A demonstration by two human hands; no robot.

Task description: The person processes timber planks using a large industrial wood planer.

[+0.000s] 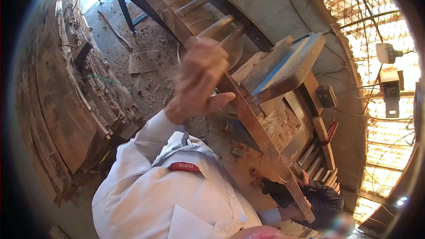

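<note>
White shirt (177, 194) nearest, filling the bottom of the view, a red tag (185, 167) on its front; a long brown plank (256, 128) crosses just beyond, running aslant from the top left to the lower right, past the shirt.

Left hand (199, 79) over the upper stretch of the plank, blurred; fingers bent, thumb held apart and reaching across the wood; cannot tell whether they press on it or only lie against it. Right hand (294, 212) at the lower end, fingers curled round the plank's edge, pinching it.

Close by that end, a co-worker (325, 197) in dark clothes; one hand (304, 178) of theirs beside the plank, contact unclear.

Beside the plank, on its right, a blue-edged machine (287, 68), dusty, with sawdust (281, 121) lying below it; farther along, a red clamp (330, 133) near a pale batten.

Beyond the left hand, a rack of rollers (195, 6), the plank passing over part of it; at left, rough boards (62, 93) piled together, a green string (102, 79) among them; debris strewn over the floor (150, 82); at right, bright mesh (358, 13) and grey boxes (391, 90).
</note>
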